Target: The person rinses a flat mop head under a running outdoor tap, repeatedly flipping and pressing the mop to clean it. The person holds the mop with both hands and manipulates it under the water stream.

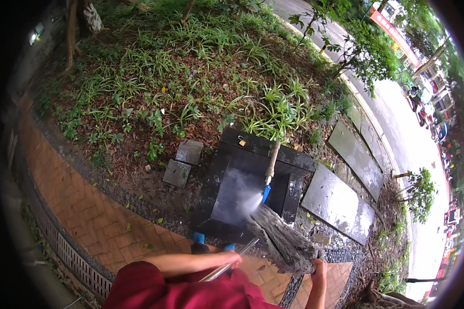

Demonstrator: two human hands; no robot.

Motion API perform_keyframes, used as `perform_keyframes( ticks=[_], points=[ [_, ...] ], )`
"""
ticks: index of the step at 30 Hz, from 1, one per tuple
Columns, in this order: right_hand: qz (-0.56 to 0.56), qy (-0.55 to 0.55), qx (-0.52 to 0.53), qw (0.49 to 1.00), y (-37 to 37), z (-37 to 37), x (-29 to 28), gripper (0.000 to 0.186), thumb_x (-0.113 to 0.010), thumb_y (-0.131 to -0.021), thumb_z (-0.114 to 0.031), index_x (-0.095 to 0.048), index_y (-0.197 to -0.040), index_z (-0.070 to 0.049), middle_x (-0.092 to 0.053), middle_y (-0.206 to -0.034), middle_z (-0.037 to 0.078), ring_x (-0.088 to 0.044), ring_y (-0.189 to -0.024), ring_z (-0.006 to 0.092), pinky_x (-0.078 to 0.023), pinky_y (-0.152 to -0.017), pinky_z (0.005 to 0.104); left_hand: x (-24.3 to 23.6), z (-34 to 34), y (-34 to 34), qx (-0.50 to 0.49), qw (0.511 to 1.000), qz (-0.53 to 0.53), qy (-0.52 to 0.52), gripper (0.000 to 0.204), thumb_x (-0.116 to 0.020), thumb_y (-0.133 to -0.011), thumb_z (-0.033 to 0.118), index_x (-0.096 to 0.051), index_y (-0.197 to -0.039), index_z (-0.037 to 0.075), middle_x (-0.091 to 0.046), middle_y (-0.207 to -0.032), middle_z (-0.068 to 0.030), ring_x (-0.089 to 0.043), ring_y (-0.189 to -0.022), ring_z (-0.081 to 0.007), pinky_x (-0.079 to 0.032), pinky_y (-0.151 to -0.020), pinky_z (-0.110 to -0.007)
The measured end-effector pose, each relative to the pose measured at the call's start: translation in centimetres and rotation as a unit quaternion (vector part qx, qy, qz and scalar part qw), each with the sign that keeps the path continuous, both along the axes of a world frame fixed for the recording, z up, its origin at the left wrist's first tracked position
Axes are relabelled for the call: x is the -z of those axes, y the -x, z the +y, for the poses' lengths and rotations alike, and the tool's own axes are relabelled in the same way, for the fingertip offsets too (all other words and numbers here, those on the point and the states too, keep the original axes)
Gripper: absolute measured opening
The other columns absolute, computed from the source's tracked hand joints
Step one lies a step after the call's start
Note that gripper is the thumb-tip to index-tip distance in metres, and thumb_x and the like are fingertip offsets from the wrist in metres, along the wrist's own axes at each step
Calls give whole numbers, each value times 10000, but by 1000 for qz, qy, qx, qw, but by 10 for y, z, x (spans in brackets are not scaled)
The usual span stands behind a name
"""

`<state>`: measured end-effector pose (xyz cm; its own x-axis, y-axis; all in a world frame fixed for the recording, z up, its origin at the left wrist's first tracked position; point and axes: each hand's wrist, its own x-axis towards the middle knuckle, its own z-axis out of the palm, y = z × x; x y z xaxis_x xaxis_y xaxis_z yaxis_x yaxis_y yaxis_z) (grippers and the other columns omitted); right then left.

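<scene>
A person's left hand (231,259) grips a mop handle (227,267); the right hand (319,268) clutches the mop head (283,241) under a spraying tap (269,172).

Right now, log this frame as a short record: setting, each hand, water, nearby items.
setting: planted bed beside a red brick path
left hand: grips a thin metal mop handle
right hand: on the grey mop head
water: hose nozzle sprays onto the mop head over a black box
nearby: wet stone slabs, grass tufts
</scene>
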<state>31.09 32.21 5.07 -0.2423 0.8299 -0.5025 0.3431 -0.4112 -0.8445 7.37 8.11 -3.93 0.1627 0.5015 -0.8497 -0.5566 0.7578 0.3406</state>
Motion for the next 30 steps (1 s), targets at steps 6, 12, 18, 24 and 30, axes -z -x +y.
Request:
perform_keyframes(
  ticks=[6,12,18,24,30],
  points=[
    [47,124,92,987,-57,19,-15,236,-531,-549,10,-503,-781,-18,-498,-726,76,-503,-650,171,-445,-552,276,-37,4,1,19,1000,4,-14,185,-564,-658,137,-521,-521,21,-511,-481,-75,-469,-395,-128,-365,-369,-241],
    [64,64,-22,996,-44,20,-21,305,-598,-548,3,-501,-834,-43,-508,-751,101,-498,-692,265,-405,-629,325,-25,-8,4,10,998,59,-36,144,-579,-630,122,-522,-541,24,-507,-496,-54,-460,-409,-107,-349,-374,-221],
    [70,101,-15,992,36,17,7,283,-499,-574,-34,-527,-853,3,-544,-748,82,-535,-637,201,-454,-565,303,-46,-23,41,-54,995,74,-28,201,-583,-663,151,-519,-518,27,-512,-497,-64,-466,-420,-123,-369,-413,-236],
    [45,55,-77,995,105,-2,13,219,-494,-569,-14,-533,-784,-19,-536,-701,46,-505,-656,174,-405,-599,271,-17,-39,53,-111,994,-10,1,161,-575,-675,104,-522,-560,4,-511,-500,-89,-492,-418,-157,-389,-389,-254],
    [83,81,-24,993,139,-49,0,292,-503,-582,-8,-512,-873,-29,-531,-774,64,-501,-692,188,-418,-615,281,-27,-47,63,-101,994,3,41,167,-554,-696,117,-513,-584,0,-517,-521,-103,-505,-421,-176,-405,-380,-265]
  ],
)
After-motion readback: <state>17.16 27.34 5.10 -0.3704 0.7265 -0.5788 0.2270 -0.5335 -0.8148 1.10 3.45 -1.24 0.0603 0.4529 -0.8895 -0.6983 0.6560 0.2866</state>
